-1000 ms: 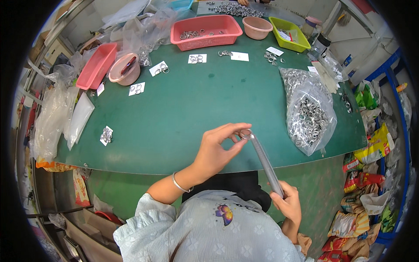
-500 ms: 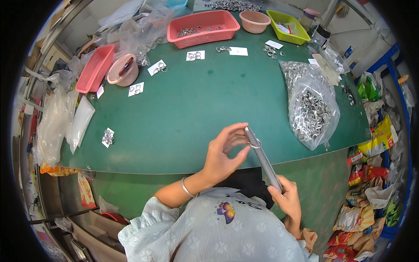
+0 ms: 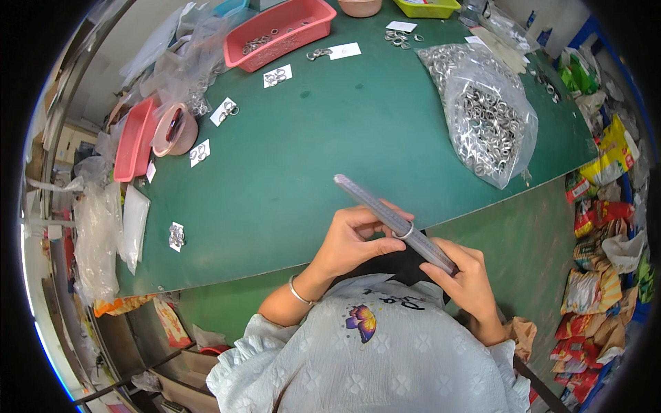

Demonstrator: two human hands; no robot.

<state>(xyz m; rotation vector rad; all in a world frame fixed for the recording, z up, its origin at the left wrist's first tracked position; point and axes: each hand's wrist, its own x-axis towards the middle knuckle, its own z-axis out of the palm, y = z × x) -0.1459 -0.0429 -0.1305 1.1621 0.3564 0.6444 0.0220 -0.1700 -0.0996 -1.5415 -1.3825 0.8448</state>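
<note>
1. Gripping the thick end of the rod (image 3: 375,204), the right hand (image 3: 467,277) has its fingers wrapped closely round it, the thumb laid along the near side.
2. The ring (image 3: 407,231) is around the rod, nearer to the right hand than to the slim tip; a short bare stretch of rod shows between the ring and the right thumb.
3. The left hand (image 3: 354,238) has its thumb and fingers drawn narrow at the ring, with the rod passing between them. The thumb tip is at the ring's lower edge; the other fingertips are partly hidden behind the rod, so I cannot tell how firmly they press.
4. The key relation: the rod's long axis slants from the right hand up and leftward to the free tip over the table (image 3: 289,179). The ring sits crosswise on that axis, right at the left fingertips; the left hand is the nearer one.
5. The bag (image 3: 487,127) of rings lies well apart, beyond and to the right of both hands.
</note>
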